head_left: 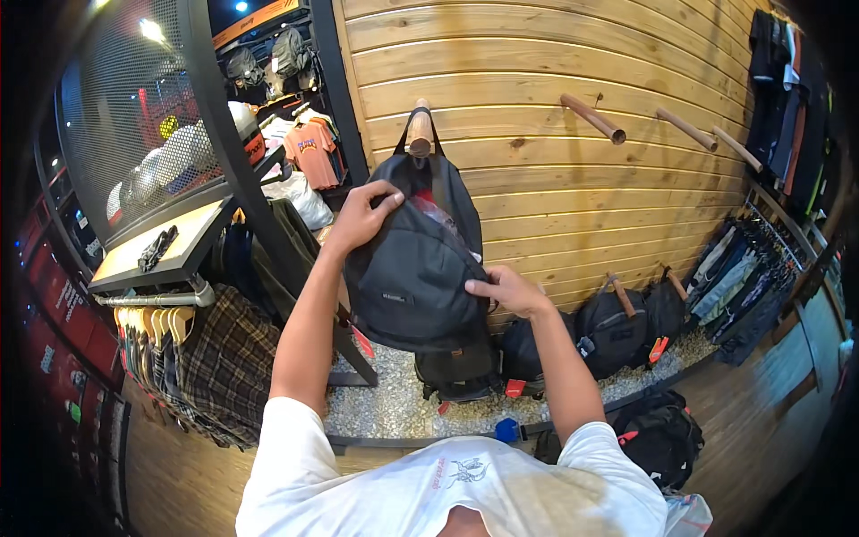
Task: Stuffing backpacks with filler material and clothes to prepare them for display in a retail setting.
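Observation:
A black backpack (412, 295) hangs by its strap from a wooden peg (419, 134) on the plank wall, with its upper compartment gaping and red and clear wrapping (434, 210) showing inside. My left hand (362, 215) grips the upper left edge of the opening, thumb over the fabric. Lower on the right, my right hand (501, 291) holds the bag's right edge with the thumb across it.
Bare pegs (592, 118) stick out at the right. More black bags (608, 331) stand below on a pebbled ledge (367, 416); another (658, 430) is on the floor. Clothes racks (224, 358) flank both sides; a black-framed shelf (170, 233) stands left.

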The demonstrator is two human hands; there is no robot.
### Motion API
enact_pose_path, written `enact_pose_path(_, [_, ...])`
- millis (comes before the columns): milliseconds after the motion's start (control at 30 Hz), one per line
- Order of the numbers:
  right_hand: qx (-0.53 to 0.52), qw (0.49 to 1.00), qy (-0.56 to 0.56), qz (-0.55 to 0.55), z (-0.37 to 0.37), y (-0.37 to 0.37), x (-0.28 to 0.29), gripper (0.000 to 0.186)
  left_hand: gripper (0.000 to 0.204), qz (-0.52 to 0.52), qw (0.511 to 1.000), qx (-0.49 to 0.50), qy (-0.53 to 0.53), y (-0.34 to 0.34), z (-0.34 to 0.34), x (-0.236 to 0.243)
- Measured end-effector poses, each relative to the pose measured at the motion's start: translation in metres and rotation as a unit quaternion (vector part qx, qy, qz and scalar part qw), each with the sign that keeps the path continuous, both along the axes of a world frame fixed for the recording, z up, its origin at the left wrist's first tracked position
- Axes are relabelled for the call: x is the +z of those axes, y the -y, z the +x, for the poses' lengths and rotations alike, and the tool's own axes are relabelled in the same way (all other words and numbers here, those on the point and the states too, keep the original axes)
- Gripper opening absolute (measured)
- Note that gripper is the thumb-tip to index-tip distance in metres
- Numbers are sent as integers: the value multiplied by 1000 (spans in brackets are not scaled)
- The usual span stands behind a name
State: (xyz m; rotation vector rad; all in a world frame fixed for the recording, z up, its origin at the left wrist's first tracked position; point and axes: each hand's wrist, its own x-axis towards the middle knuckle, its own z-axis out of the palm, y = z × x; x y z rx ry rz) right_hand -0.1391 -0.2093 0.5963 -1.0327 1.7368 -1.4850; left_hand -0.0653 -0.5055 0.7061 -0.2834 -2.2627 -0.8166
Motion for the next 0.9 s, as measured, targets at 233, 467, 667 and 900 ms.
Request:
enact_pose_path(233, [-9, 991, -33, -130, -1, -4, 5, 58, 25, 28, 986, -77, 144, -1, 46, 6])
enact_pose_path(467, [-204, 910, -338, -130, 27, 8, 12, 59, 50, -208, 964, 78, 143, -104, 62, 20])
enact_pose_path(667, [-126, 955, -234, -135, 18, -6, 7, 57, 22, -121, 987, -49, 91, -121, 39, 5])
enact_pose_path(900, [-298, 914, -263, -87, 2, -33, -40, 34, 18, -137, 988, -45, 52, -122, 36, 8])
